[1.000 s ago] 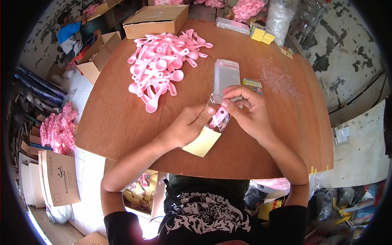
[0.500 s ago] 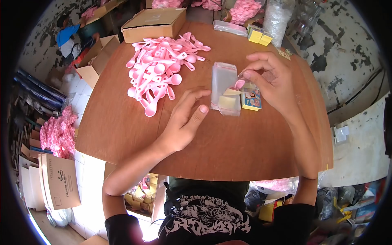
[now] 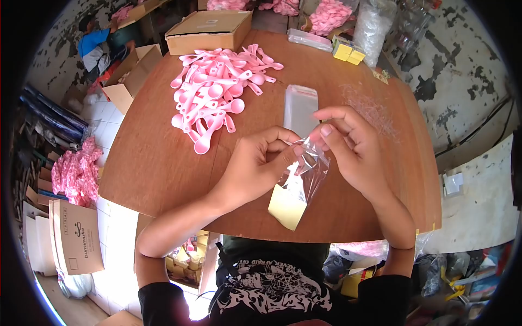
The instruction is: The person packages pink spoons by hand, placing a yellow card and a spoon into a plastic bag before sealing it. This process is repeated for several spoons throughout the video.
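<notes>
A clear plastic bag [image 3: 314,176] with a pale yellow card [image 3: 288,206] at its lower end hangs between my two hands, tilted, above the front of the table. My left hand [image 3: 255,165] pinches the bag's upper left edge between thumb and fingers. My right hand [image 3: 350,146] is closed at the bag's upper right edge, its fingertips on the film. Just beyond my hands lies a stack of flat clear bags [image 3: 300,108], its near end hidden by my fingers. A heap of pink plastic spoons [image 3: 215,92] covers the table's left side.
A closed cardboard box [image 3: 209,32] stands at the table's far left. Yellow small boxes [image 3: 348,50] and a flat clear pack [image 3: 310,39] sit along the far edge. Thin clear strips [image 3: 370,108] lie at the right. A person [image 3: 98,49] sits at the far left.
The yellow card and clear bag have come toward me, off the bag stack. My left hand has moved right and closed on the bag. The small blue-and-yellow picture box no longer shows.
</notes>
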`<state>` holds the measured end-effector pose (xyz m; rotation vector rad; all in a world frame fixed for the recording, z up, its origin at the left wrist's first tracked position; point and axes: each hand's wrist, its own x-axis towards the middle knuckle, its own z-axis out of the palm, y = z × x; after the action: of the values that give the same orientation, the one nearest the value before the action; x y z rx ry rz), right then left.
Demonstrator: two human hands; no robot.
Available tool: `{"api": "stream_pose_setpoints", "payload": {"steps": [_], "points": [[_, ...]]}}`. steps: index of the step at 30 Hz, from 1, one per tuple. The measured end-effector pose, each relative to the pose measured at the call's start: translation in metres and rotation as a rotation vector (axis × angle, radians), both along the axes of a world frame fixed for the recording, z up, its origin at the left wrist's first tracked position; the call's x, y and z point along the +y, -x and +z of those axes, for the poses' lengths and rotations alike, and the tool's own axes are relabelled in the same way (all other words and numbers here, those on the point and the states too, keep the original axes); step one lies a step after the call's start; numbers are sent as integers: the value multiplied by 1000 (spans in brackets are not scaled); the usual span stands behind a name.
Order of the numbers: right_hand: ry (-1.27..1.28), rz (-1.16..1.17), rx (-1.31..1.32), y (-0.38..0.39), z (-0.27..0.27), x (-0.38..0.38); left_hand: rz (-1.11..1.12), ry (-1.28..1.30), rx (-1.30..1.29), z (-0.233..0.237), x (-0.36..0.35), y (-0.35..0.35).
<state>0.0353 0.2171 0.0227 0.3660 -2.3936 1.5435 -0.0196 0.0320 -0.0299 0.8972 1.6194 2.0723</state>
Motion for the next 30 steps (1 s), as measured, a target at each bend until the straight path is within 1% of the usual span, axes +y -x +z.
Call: {"api": "stream_pose_setpoints", "payload": {"steps": [1,2,4,5,7,8,12,15,17,21,23,30], "points": [[-137,-46,152,-1,-1,1,4,49,17,-6,0,4],[-140,-44,152,-3,0,0,6,31,11,-10,1,6],[-352,110,326,-10,5,-3,0,28,3,-7,2,4],[-352,111,326,-12,2,-4,-11,30,-5,-5,2,3],[-444,46,332,-15,-7,-5,-17,45,-1,-5,2,3],[-371,12,297,-15,-11,-5,-22,59,2,-6,2,3],[-347,-38,292,-15,-16,7,-32,61,-16,-14,3,4],[-421,-59,272,-15,-14,8,-32,26,-10,-16,4,5],[-460,-12,353,-14,-15,9,-53,-22,-37,-17,5,4],[-481,-14,345,-16,-10,6,-64,-46,-59,-19,6,3],[-484,-12,287,-16,-9,6,-64,-44,-52,-17,6,3],[-484,-18,305,-14,-9,5,-64,-26,-62,-19,6,2]]}}
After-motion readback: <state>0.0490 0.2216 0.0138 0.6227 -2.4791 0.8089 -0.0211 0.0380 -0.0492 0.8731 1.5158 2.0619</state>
